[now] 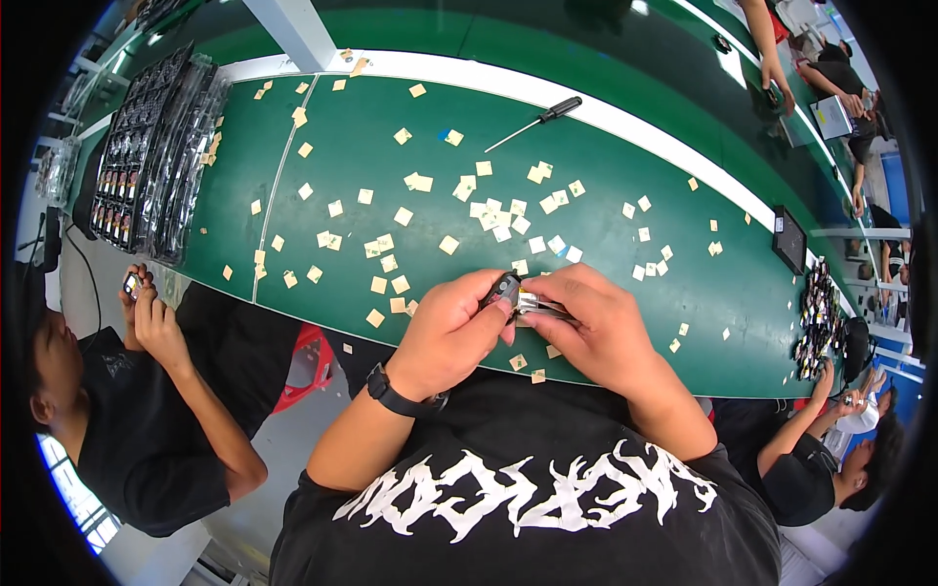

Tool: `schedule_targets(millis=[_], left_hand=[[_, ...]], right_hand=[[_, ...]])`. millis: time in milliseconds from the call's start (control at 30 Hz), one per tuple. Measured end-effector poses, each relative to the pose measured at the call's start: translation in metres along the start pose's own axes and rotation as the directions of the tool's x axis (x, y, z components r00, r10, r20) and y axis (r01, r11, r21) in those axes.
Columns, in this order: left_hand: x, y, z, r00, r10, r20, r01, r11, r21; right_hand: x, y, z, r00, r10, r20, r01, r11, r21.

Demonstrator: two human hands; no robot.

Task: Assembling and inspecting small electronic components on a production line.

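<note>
Near the table's front edge, my left hand [442, 334] is closed around a small black device [503, 290] with a rounded end. My right hand [598, 324] pinches slim metal tweezers [551, 311], their tips reaching the device between my two hands. The fingers partly hide both the device and the tool's tips. Many small cream paper squares [449, 245] lie scattered on the green table [342, 127] around and beyond my hands.
A black-handled screwdriver [557, 109] lies toward the far edge. Stacked black trays [147, 156] stand at the left, a black box [788, 239] and a pile of small devices [819, 322] at the right. People sit close on both sides; the left one holds a small device [133, 284].
</note>
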State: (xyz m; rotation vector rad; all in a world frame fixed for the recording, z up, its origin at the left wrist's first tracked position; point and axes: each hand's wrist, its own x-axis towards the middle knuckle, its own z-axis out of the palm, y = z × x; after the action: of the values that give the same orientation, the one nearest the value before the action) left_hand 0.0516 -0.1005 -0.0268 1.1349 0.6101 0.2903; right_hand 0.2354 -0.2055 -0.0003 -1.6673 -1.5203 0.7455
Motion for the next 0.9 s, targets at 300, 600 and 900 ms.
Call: schedule_targets(millis=[300, 600, 900], left_hand=[[0.001, 0.005, 0.001, 0.998, -0.046, -0.049, 0.046, 0.999, 0.007], [0.001, 0.005, 0.003, 0.999, 0.026, -0.047, -0.021, 0.995, 0.102], [0.001, -0.002, 0.004, 0.982, 0.186, 0.028, -0.184, 0.917, 0.353]], right_hand=[[0.001, 0.009, -0.004, 0.997, -0.079, -0.021, 0.078, 0.997, -0.019], [-0.001, -0.008, 0.002, 0.928, 0.371, 0.044, -0.372, 0.906, 0.204], [0.002, -0.005, 0.006, 0.979, 0.205, -0.019, -0.201, 0.971, 0.128]])
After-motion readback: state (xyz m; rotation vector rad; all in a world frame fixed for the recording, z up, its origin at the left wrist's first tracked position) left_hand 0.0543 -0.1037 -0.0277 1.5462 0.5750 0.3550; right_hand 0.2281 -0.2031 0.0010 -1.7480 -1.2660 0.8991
